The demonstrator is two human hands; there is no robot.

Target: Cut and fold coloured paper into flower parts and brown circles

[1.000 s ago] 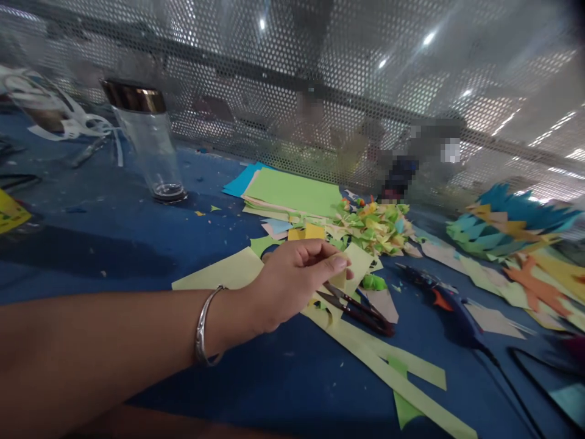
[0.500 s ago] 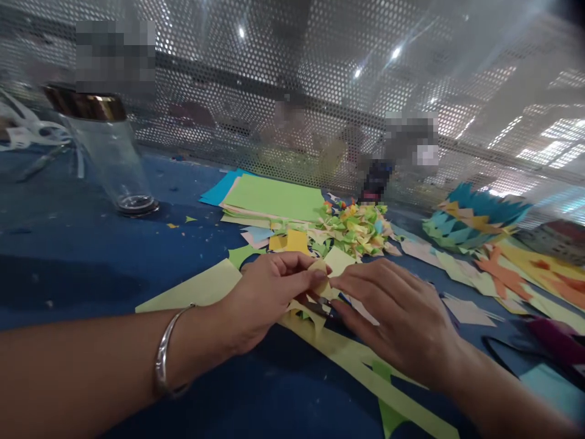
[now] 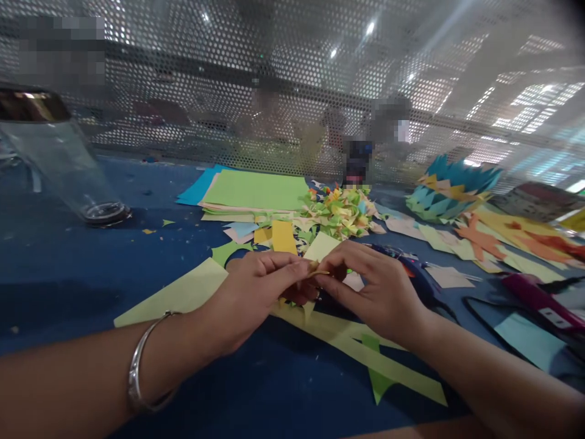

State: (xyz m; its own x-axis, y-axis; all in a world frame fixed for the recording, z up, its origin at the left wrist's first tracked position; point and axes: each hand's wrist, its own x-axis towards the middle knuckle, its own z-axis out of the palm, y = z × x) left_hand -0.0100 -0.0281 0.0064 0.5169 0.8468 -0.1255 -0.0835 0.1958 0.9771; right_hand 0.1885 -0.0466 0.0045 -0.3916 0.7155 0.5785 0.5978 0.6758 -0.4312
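My left hand, with a silver bangle at its wrist, pinches a small pale yellow piece of paper between thumb and forefinger. From the other side, the thumb and fingertips of my right hand close on the same piece. It is seen nearly edge-on, and its shape is partly hidden by the fingers. Under the hands lie cut pale yellow paper strips and a green paper scrap. A larger pale yellow sheet extends left from beneath my left hand.
Behind the hands, a green-topped stack of coloured paper adjoins a heap of small folded paper pieces. A glass bottle stands left. To the right are a blue-and-yellow paper ring, a magenta tool with a cord, and perforated metal sheeting behind.
My right hand has moved in, and its fingers have closed on the yellow paper, which has turned edge-on. The view has shifted, so the surroundings sit further left.
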